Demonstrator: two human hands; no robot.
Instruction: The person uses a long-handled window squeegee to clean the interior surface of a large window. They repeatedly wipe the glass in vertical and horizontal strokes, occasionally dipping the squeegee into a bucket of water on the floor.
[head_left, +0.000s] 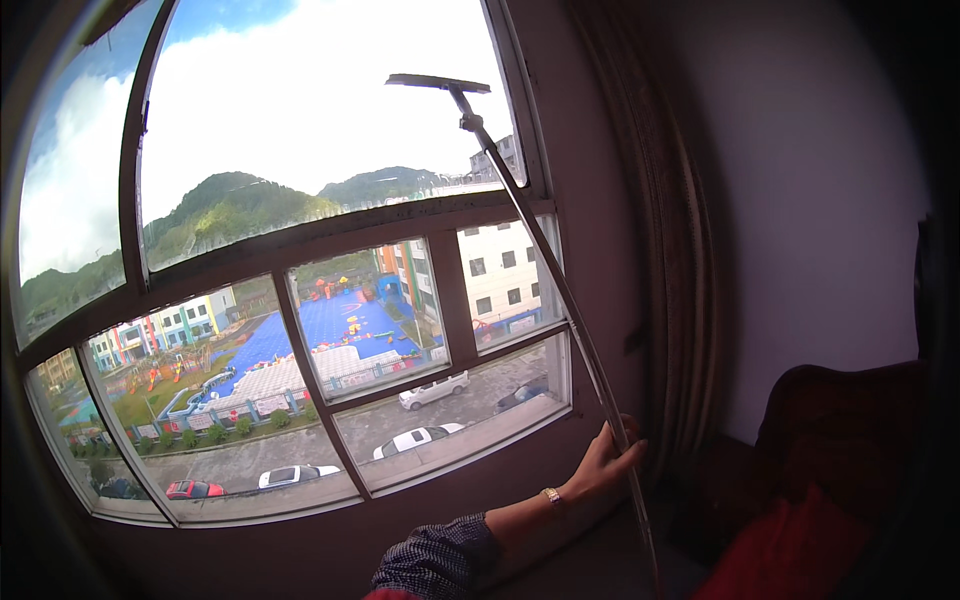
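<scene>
My left hand (616, 456) grips the metal pole of a window squeegee (551, 259), with the thumb and fingers wrapped around its lower part. A metal-banded watch or bracelet circles that wrist, below a rolled checked sleeve. The pole slants up and to the left. Its squeegee head (437, 82) is raised in front of the large upper window pane (300, 112); whether the blade touches the glass cannot be told. Streaks or drops show along the pane's lower edge. The pole's bottom end runs out of the picture. My right hand is out of view.
A window frame (360, 221) divides the upper and lower panes. A brown curtain (679, 262) hangs to the right, beside a pale wall (810, 187). Dark carved furniture (832, 397) stands at the lower right, with red cloth (795, 547) near it. Outside are parked cars and a blue playground.
</scene>
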